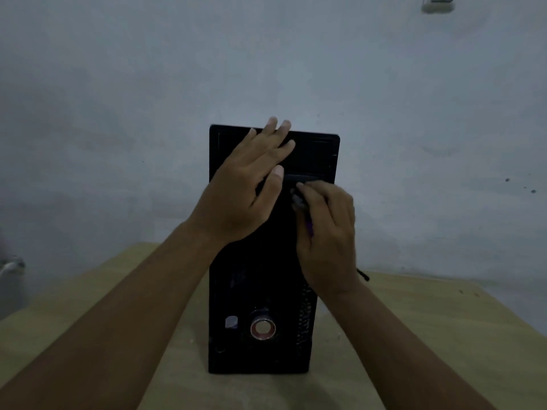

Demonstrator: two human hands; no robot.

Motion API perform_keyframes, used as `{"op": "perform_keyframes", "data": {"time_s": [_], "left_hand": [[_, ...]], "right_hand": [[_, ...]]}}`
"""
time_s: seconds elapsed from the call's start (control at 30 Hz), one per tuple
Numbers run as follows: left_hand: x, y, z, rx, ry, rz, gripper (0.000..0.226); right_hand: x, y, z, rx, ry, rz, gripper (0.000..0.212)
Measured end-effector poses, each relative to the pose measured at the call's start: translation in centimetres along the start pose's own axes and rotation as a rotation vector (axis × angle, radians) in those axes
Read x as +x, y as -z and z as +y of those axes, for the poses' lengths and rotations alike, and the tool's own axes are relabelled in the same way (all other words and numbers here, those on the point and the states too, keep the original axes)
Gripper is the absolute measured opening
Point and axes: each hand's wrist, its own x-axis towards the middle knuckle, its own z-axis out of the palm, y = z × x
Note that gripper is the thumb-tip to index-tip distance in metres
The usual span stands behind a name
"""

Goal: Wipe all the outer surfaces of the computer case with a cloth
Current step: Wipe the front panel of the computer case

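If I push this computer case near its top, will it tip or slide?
It may tip: the computer case stands tall on a narrow end. It looks stiff and probably heavy; the left hand lying flat on it likely steadies it.

Your computer case (260,276) is plain black, with a dotted mesh strip (305,321) down one edge, a red-and-silver ring (262,328) and a pale lilac sticker (231,322). The cloth (309,227) at your right hand (328,235) shows purple. The table (118,321) is pale tan, the wall (118,84) dull blue-grey.
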Motion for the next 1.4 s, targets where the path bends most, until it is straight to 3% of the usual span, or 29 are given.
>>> {"op": "perform_keyframes", "data": {"time_s": [0.07,0.17,0.3,0.43,0.5,0.6,0.67,0.77,1.07,1.13,1.3,1.4], "left_hand": [[-1.4,0.1,-0.6,0.041,-0.002,0.015,0.046],[-3.6,0.1,-1.6,0.055,0.054,0.101,0.049],[-5.6,-0.4,-1.9,-0.137,0.245,0.189,0.055],[-6.4,-0.6,-1.7,-0.299,0.290,0.197,0.056],[-6.7,-0.5,-2.1,-0.421,0.365,0.222,0.055],[-6.8,-0.4,-2.9,-0.528,0.452,0.245,0.060],[-6.6,-0.4,-3.1,-0.545,0.447,0.258,0.061],[-6.5,-0.6,-3.2,-0.603,0.430,0.265,0.057],[-6.2,0.2,-2.3,-0.686,0.628,0.431,0.045],[-6.1,0.5,-2.4,-0.684,0.636,0.429,0.042],[-6.1,0.6,-2.8,-0.663,0.674,0.430,0.035],[-6.1,0.6,-2.9,-0.663,0.681,0.439,0.034]], "right_hand": [[-0.6,-0.9,-1.2,-0.039,0.005,-0.021,0.033],[-3.2,-1.9,-1.7,-0.105,0.255,-0.187,0.041],[-4.3,-1.4,-0.7,-0.123,0.604,-0.441,0.040],[-1.8,0.1,0.9,-0.142,0.813,-0.603,0.038],[-0.4,0.2,1.2,-0.143,0.720,-0.528,0.034],[1.0,-0.5,0.6,-0.147,0.396,-0.198,0.023],[0.9,-1.3,-0.4,-0.175,0.290,-0.078,0.021],[-0.7,-2.3,-1.5,-0.163,0.350,-0.110,0.025],[-2.3,-0.4,-0.2,-0.115,0.923,-0.529,0.028],[-0.8,-0.5,0.0,-0.130,0.876,-0.505,0.026],[-1.0,-2.7,-2.4,-0.122,0.387,-0.210,0.029],[-3.7,-3.6,-3.3,-0.073,0.504,-0.302,0.027]]}}
